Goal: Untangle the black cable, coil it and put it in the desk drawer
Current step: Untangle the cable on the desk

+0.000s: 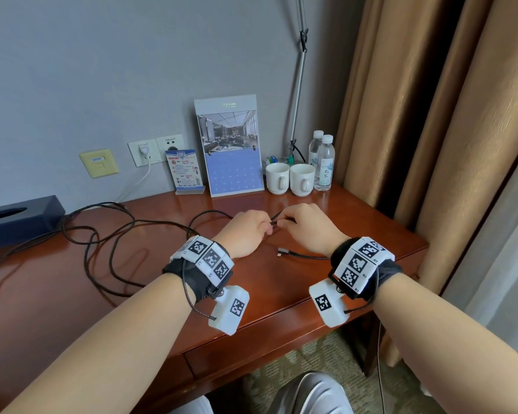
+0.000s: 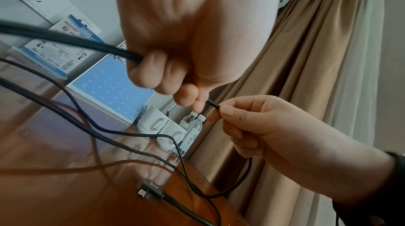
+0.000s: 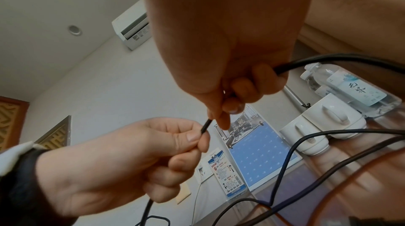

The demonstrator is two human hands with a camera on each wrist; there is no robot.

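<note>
The black cable [image 1: 108, 234] sprawls in loose crossing loops over the left half of the wooden desk [image 1: 371, 234]. My left hand [image 1: 265, 227] and right hand [image 1: 283, 222] meet above the desk's middle, each pinching the cable a short stretch apart [image 1: 274, 220]. In the left wrist view the cable runs through my curled left fingers [image 2: 153, 72] and out to the right thumb and forefinger [image 2: 221, 112]. The right wrist view shows the same taut piece [image 3: 206, 125] between both pinches. One angled connector end [image 1: 281, 253] lies on the desk below my hands. The desk drawer [image 1: 251, 348] is shut.
A dark tissue box [image 1: 18, 216] sits at the back left. A calendar stand [image 1: 231, 150], a card holder [image 1: 186, 171], two white mugs [image 1: 278, 177] and two water bottles [image 1: 323, 162] line the back. A white charger lead [image 1: 138, 180] hangs from the wall socket. Curtains [image 1: 431, 115] hang right of the desk.
</note>
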